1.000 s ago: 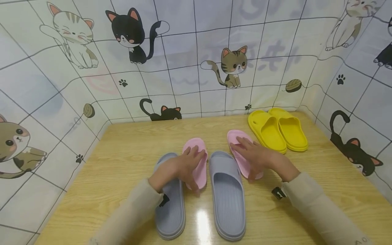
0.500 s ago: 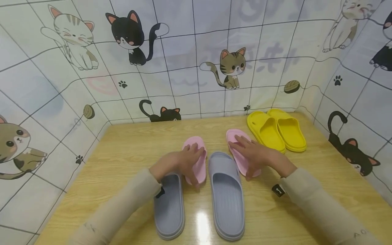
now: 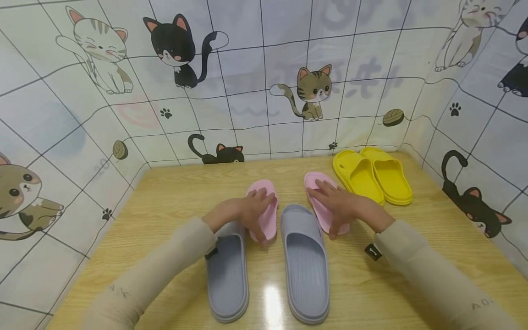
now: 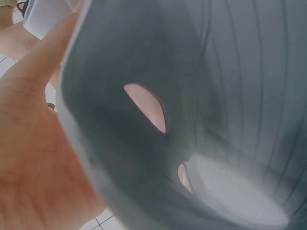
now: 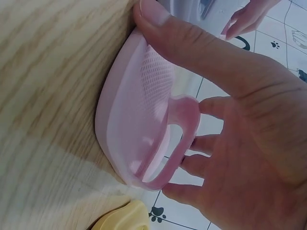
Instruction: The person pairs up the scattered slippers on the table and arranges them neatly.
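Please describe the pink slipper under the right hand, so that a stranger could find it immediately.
Start at the yellow slippers in the far right corner of the wooden table. Just left of them lies the pink slipper, held by the right hand. Unlike the other pink slipper, it lies between yellow and the right grey slipper.

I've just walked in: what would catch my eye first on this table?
Two hands on a pair of small pink slippers mid-table: the left hand holds the left pink slipper, the right hand holds the right pink slipper. Two grey slippers lie nearer the person, and bright yellow slippers sit at the far right by the cat-patterned wall.
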{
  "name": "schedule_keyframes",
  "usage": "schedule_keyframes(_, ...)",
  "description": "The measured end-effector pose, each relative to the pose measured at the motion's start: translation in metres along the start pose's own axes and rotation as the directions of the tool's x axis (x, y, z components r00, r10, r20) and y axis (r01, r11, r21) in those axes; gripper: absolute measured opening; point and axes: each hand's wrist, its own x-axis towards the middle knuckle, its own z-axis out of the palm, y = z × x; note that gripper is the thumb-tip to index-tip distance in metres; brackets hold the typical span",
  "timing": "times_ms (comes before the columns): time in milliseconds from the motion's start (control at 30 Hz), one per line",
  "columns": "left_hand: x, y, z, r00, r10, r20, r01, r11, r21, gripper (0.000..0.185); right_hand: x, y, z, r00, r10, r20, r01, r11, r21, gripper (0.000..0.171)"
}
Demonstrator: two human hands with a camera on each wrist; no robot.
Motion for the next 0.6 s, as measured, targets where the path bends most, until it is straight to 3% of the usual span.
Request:
schedule_keyframes(233, 0.009, -0.005, 0.000, 1.000, -0.011, -0.002, 0.011, 1.000, 0.006, 0.141, 0.009, 0.004, -0.001, 1.000, -0.011, -0.001, 0.011, 1.000, -0.015, 0.138)
schedule_keyframes(600, 0.020, 0.002, -0.005, 0.999, -0.048, 0.018, 0.047, 0.997, 0.062, 0.140, 0.016, 0.008, -0.006, 1.000, 0.011, 0.006, -0.011, 1.000, -0.018, 0.137)
